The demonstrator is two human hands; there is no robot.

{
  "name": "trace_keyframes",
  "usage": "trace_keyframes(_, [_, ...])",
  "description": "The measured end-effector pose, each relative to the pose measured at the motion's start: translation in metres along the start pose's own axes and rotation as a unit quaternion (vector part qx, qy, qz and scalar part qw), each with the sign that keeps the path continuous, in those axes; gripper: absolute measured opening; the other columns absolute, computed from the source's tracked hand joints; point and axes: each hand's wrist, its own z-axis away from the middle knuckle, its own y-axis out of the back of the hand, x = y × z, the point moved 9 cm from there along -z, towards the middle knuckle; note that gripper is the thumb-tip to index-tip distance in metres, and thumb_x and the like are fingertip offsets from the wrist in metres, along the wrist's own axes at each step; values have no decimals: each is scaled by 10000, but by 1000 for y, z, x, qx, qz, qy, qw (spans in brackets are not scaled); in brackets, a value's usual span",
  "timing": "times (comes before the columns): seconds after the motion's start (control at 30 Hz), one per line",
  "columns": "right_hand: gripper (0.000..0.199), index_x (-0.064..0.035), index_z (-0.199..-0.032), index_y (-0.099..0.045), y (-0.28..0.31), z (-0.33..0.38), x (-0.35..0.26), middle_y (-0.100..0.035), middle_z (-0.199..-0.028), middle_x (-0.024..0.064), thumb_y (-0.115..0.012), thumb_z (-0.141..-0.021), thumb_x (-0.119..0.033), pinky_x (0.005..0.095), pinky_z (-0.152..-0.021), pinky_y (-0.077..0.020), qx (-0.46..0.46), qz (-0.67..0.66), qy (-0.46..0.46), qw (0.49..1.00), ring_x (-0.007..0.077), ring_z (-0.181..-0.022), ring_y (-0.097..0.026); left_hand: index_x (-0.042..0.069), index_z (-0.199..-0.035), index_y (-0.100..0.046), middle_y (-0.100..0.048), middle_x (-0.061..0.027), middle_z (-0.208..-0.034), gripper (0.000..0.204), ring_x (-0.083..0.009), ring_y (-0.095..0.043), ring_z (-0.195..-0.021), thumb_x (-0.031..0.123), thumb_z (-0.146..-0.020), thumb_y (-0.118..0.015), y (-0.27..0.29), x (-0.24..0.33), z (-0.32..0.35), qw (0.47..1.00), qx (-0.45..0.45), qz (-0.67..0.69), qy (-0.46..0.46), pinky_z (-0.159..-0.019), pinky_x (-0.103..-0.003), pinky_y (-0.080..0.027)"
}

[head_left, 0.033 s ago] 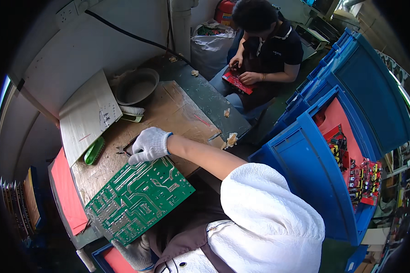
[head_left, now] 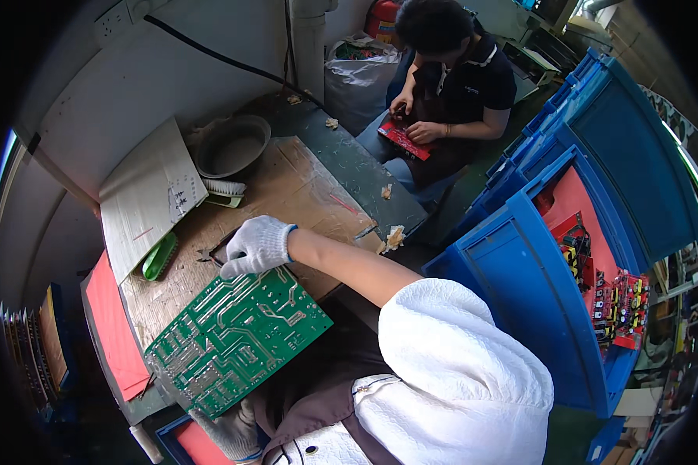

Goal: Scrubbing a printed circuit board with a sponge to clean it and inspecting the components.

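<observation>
Nearest, at the lower edge, the left hand [head_left: 236,434], in a white knit glove, grips the near corner of a large green circuit board [head_left: 236,337], a flat rectangle with pale solder traces that lies tilted across the front of the table [head_left: 302,186]. Just beyond the board's far edge, the right hand [head_left: 256,244], also gloved, is curled closed around a small dark tool [head_left: 213,252] whose shape is too small to make out; the bare forearm crosses the table from the right. The table surface is worn brown board, scratched and littered with pale scraps. At its left edge lie a red flat sheet [head_left: 112,325] and a green brush handle [head_left: 159,256]; beyond them a folded piece of grey cardboard [head_left: 147,194] leans, with a white-bristled brush [head_left: 223,187] and a round grey metal bowl [head_left: 231,146] beside it. To the right stand blue plastic crates [head_left: 520,271] holding red circuit boards [head_left: 616,302]. Farthest off, another person [head_left: 454,70] sits holding a red board [head_left: 402,139].
</observation>
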Motion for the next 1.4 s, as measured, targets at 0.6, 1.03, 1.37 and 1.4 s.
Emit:
trace_keyframes(0.6, [720,-27,-1318,-565,-19,116,32,-689,-1149,226,-529,-963,-653,480,-876,-543,197,-122,-210,950,394,-1038,-685,102,-1581,-279,-287,-182,-1626,738,-333,-394,-1426,441,-1011,-604,18,13,-5,994,39,99,-23,-1043,-559,-502])
trace_keyframes(1.03, [654,-32,-1036,-576,-17,110,21,-646,-997,222,-467,-970,-673,539,-822,-512,143,-26,-190,971,445,-969,-639,35,-1542,-361,-435,-205,-1538,1022,-379,-485,-1360,798,-881,-525,54,58,-19,989,127,-57,42,-971,-579,-535])
trace_keyframes(1.37, [289,-145,-1122,-696,44,60,58,-684,-1044,144,-633,-952,-370,491,-883,-532,233,43,-169,957,365,-1009,-661,168,-1597,-320,-349,-103,-1624,962,-349,-376,-1447,826,-902,-421,105,59,-23,962,215,-163,-31,-1140,-565,-369])
trace_keyframes(1.4, [301,-145,-1142,-700,45,49,63,-686,-1091,144,-657,-927,-351,493,-920,-530,215,46,-165,962,359,-1051,-655,171,-1603,-312,-328,-104,-1636,940,-349,-346,-1466,810,-921,-409,106,59,-24,959,220,-173,-32,-1172,-559,-327])
